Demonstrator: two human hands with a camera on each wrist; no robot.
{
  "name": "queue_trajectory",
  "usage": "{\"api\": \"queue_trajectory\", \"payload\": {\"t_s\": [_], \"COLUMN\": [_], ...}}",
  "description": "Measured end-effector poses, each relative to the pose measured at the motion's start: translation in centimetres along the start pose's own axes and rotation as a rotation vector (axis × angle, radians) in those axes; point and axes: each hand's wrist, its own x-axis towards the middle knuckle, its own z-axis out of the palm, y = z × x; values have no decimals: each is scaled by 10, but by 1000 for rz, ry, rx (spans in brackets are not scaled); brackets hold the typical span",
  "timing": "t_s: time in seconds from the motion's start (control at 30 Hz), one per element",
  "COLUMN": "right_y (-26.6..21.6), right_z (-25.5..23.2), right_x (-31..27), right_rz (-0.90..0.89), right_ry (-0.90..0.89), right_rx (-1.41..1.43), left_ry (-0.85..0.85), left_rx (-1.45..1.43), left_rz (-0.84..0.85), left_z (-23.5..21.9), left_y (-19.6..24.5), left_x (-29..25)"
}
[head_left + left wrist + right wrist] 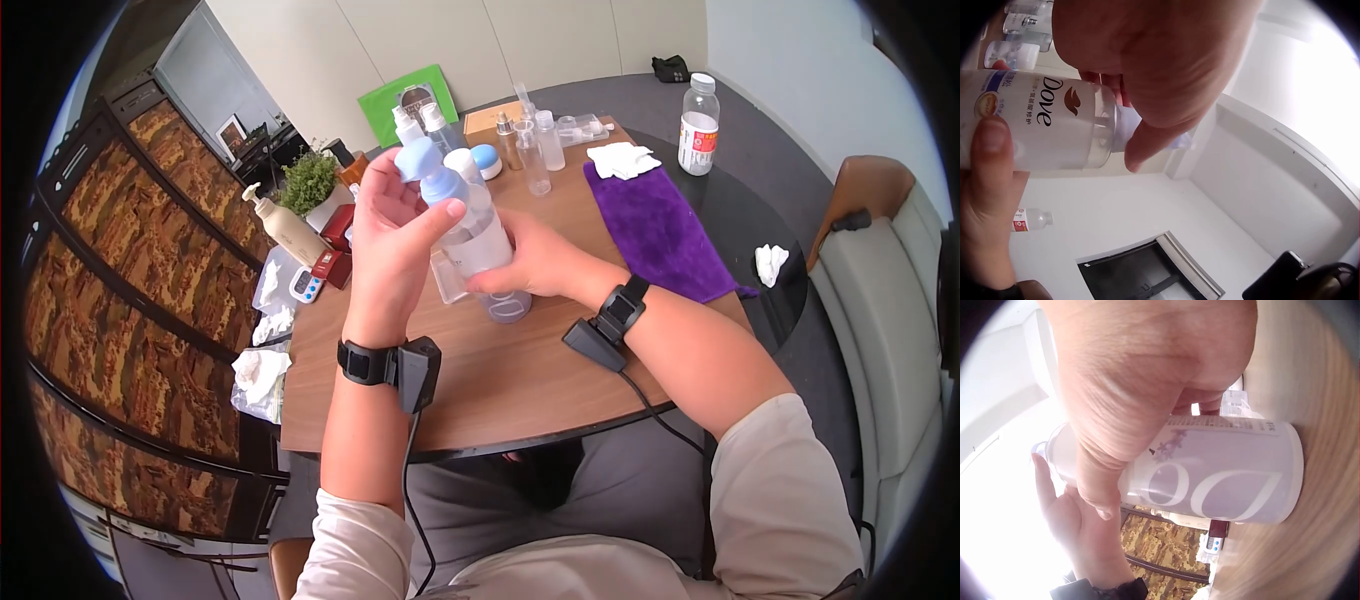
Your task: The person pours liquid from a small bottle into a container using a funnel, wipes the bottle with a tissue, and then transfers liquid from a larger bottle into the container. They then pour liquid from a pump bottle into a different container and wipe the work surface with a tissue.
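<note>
A Dove bottle [480, 245] with a pale, see-through body stands tilted over the table, its light-blue pump head [418, 160] on top. My left hand [388, 240] is at the pump, thumb on its collar and fingers curled beside it. The right hand [545, 262] grips the bottle's body, thumb in front and fingers mostly hidden behind. In the left wrist view, the left thumb meets the neck of the bottle [1088, 128]. Large letters show on the lavender lower part of the bottle [1229, 481] in the right wrist view, below my right hand [1141, 381].
Behind the hands are small clear bottles [537, 165], a blue-lidded jar [486, 162] and a green packet [432, 85]. On the right are a purple cloth [665, 235] and a labelled bottle [699, 130]. A plant [310, 182], cream pump bottle [290, 230] and timer [306, 285] stand left.
</note>
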Motion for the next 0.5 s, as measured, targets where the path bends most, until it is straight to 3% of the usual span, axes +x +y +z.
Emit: {"api": "queue_trajectory", "payload": {"t_s": [0.1, 0.2, 0.27, 0.37, 0.5], "right_y": [1, 1, 0, 3, -1], "right_z": [-1, -1, -1, -1, 0], "right_x": [1, 1, 1, 0, 1], "right_rz": [18, -14, -16, -2, 3], "right_ry": [-5, -1, -3, -9, 10], "right_rx": [-5, -12, -5, 9, -7], "left_ry": [6, 4, 23, -35, 7], "left_rx": [-98, -97, 53, -105, 15], "left_rz": [43, -57, 37, -22, 33], "left_z": [4, 1, 2, 3, 8], "left_y": [4, 6, 3, 10, 7], "left_x": [1, 4, 6, 6, 5]}}
